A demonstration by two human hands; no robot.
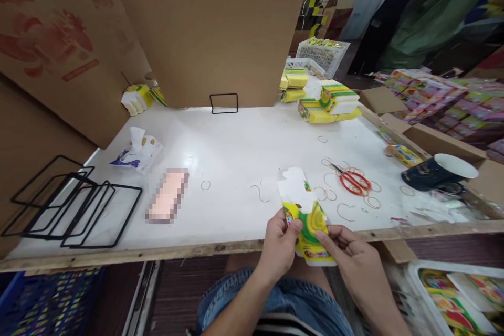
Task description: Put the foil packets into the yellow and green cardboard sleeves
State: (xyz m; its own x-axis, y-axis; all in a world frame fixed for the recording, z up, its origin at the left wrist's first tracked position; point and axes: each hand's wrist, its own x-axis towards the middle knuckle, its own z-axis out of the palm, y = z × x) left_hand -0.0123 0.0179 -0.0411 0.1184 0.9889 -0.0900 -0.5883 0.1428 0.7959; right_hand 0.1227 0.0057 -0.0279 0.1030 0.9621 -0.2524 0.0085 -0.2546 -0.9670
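Note:
Over the table's front edge I hold a yellow and green printed carton (311, 223), partly unfolded, with white inner flaps pointing away from me. My left hand (279, 244) pinches its left side between thumb and fingers. On the right side, my right hand (354, 254) grips the same carton, thumb on the printed face. Just beyond the hands, red-handled scissors (354, 182) lie among several loose rubber bands (328, 194).
Black wire racks (90, 210), a tissue pack (137, 151) and a blurred pink rectangle (168, 194) are at left. Bundled yellow cartons (331, 102) sit at back right, a dark mug (437, 173) at right. Cardboard sheets (212, 26) wall the back. A white bin (417, 278) holds flat cartons.

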